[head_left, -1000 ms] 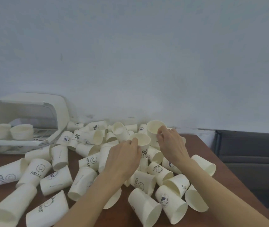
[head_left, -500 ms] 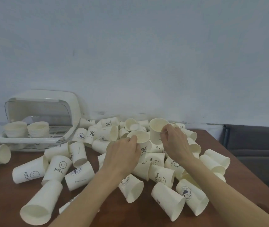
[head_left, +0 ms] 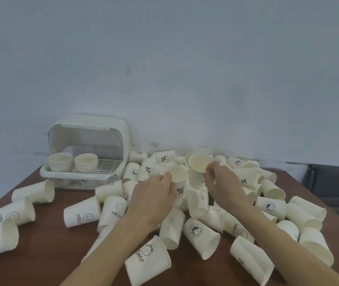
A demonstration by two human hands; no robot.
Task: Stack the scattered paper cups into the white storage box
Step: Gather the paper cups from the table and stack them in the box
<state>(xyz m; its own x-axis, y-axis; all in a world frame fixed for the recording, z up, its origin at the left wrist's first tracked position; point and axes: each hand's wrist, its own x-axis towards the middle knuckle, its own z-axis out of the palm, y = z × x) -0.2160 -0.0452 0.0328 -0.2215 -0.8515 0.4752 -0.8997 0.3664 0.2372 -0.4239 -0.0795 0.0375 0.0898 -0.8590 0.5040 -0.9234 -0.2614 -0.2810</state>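
Many white paper cups lie scattered on the brown table (head_left: 47,240), most on their sides. My left hand (head_left: 154,195) grips an upright cup with a % mark (head_left: 178,182). Just to its right, my right hand (head_left: 222,184) pinches the rim of a second upright paper cup (head_left: 198,170), held slightly higher. The white storage box (head_left: 86,153) stands at the back left with its lid raised. Two short stacks of cups (head_left: 72,163) sit on its slatted floor.
A pale wall runs behind the table. A dark chair (head_left: 333,186) stands beyond the table's right edge. Cups lie near the left table edge (head_left: 7,217) and along the front (head_left: 148,263). Bare wood shows between the box and the front left cups.
The view has shifted, so the box now sits nearer the middle. Both hands have lifted their cups slightly, and the right cup is tilted closer to the left one.
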